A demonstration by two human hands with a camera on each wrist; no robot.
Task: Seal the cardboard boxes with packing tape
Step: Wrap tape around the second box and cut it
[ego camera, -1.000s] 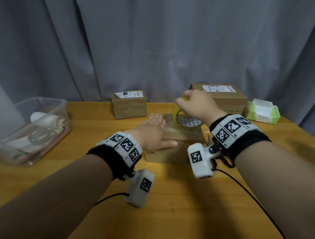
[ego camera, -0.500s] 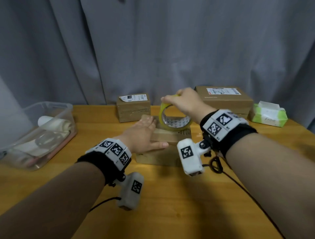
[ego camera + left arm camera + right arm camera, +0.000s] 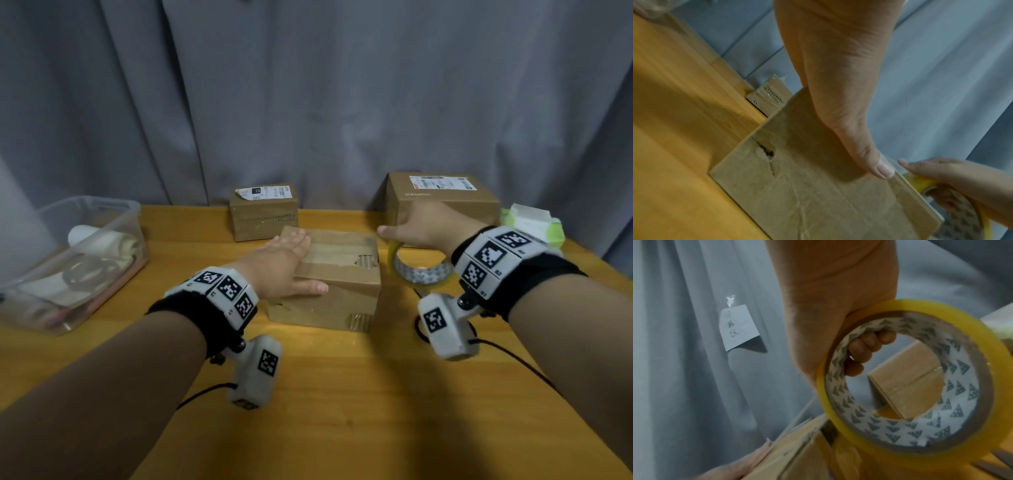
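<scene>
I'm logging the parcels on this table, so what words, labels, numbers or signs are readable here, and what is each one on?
No text reads for certain.
Small box: white shipping label on top, print too small.
Large box: white label with barcode, too small; faint print on its front edge, blurred.
Green-and-white pack: no legible text.
Paper slip on curtain: handwritten marks, illegible.
Tape roll core: grey triangle pattern, no words.
Wrist bands: black-and-white square code markers only.

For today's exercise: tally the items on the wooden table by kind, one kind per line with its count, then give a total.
Cardboard boxes: 3
Tape roll: 1
Clear plastic tub: 1
Tissue pack: 1
Total: 6
</scene>
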